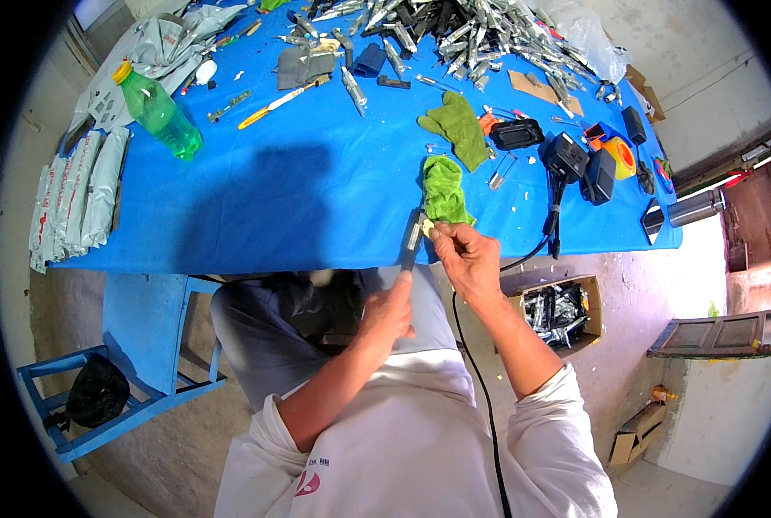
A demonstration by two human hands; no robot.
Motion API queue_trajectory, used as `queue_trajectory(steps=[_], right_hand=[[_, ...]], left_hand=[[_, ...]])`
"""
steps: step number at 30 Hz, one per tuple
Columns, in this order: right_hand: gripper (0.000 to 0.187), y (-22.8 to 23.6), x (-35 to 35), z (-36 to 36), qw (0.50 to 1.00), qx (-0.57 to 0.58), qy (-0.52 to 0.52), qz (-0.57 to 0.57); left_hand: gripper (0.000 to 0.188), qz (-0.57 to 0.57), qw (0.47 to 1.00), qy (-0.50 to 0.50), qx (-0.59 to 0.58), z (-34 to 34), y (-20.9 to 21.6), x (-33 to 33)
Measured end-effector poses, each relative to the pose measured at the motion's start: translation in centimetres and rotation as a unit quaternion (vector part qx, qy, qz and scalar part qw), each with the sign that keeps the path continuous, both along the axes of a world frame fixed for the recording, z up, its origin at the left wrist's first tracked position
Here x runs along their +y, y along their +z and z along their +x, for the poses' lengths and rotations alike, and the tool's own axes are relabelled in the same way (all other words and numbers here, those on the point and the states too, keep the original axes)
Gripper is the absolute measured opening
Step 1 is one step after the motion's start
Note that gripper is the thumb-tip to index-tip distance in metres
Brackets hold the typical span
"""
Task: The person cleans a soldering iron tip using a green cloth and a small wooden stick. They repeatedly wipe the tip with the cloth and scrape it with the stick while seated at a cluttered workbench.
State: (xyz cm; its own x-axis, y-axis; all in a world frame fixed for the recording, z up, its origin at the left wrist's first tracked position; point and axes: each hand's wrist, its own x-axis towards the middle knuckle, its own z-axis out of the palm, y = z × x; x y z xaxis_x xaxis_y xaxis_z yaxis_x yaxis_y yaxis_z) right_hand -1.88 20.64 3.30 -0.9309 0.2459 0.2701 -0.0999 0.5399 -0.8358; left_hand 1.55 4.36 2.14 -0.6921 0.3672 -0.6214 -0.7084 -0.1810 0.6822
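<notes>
The person's left hand (389,312) holds the lower end of a slim grey device (414,237), its grip pressed closed around it, so that the device points up and away from the body just over the front edge of the blue-covered table (161,237). The right hand (470,259) pinches a pale yellow scrap (428,228) between thumb and fingertips, right beside the device's upper part; whether the two touch is hard to tell. Just beyond the hands lies a crumpled bright green cloth (444,190), with a darker green cloth (459,134) farther back. To the right of these are an open black plastic case (517,133), a black power adapter (566,156) and an orange-yellow roll (620,159). A large heap of slim devices (489,43) covers the far side. On the left, a green bottle (161,114) with a yellow cap leans in view near a row of silver packets (83,194). Below the table on the right, a cardboard box (597,305) holds silver and black pieces; a blue bench (143,324) stands at lower left.
</notes>
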Motion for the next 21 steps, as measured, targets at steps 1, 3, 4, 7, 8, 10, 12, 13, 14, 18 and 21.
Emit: queue_trajectory(steps=[1, 3, 4, 7, 8, 10, 12, 13, 14, 18, 21], right_hand=[[0.015, -0.2, 0.1, 0.0, 1.0, -0.001, 0.001, -0.003], [0.015, -0.3, 0.2, 0.1, 1.0, -0.009, 0.007, -0.014], [0.015, -0.2, 0.3, 0.2, 1.0, -0.016, 0.013, -0.022], [0.014, 0.0, 0.4, 0.6, 0.999, -0.038, 0.019, -0.016], [0.014, 0.1, 0.4, 0.7, 0.999, -0.046, 0.019, -0.009], [0.015, 0.3, 0.2, 0.9, 0.998, -0.045, 0.021, -0.031], [0.015, 0.3, 0.2, 1.0, 0.998, -0.041, 0.027, -0.046], [0.014, 0.3, 0.3, 1.0, 0.997, -0.039, 0.033, -0.049], [0.014, 0.3, 0.3, 1.1, 0.997, -0.036, 0.038, -0.053], [0.014, 0.6, 0.1, 1.7, 0.995, -0.07, 0.043, -0.049], [0.014, 0.3, 0.1, 1.9, 0.995, -0.076, 0.037, -0.047]], left_hand=[[0.054, 0.003, 1.0, -0.003, 0.003, 0.0, 0.0, 0.0], [0.054, -0.002, 1.0, -0.002, 0.007, 0.1, 0.4, 0.1], [0.054, -0.005, 1.0, -0.001, 0.009, 0.1, 0.6, 0.1], [0.053, -0.005, 1.0, 0.004, -0.004, 0.2, 0.3, 0.1], [0.054, -0.004, 1.0, 0.006, -0.004, 0.2, 0.2, 0.1], [0.054, -0.003, 1.0, 0.008, -0.004, 0.4, 0.2, 0.2], [0.055, -0.005, 1.0, 0.005, -0.006, 0.4, 0.4, 0.3], [0.055, -0.007, 1.0, 0.003, -0.007, 0.3, 0.5, 0.3], [0.055, -0.007, 1.0, 0.001, -0.003, 0.4, 0.5, 0.3], [0.056, -0.008, 1.0, -0.003, 0.006, 0.4, 0.5, 0.2], [0.056, -0.013, 1.0, -0.003, 0.005, 0.4, 0.5, 0.3]])
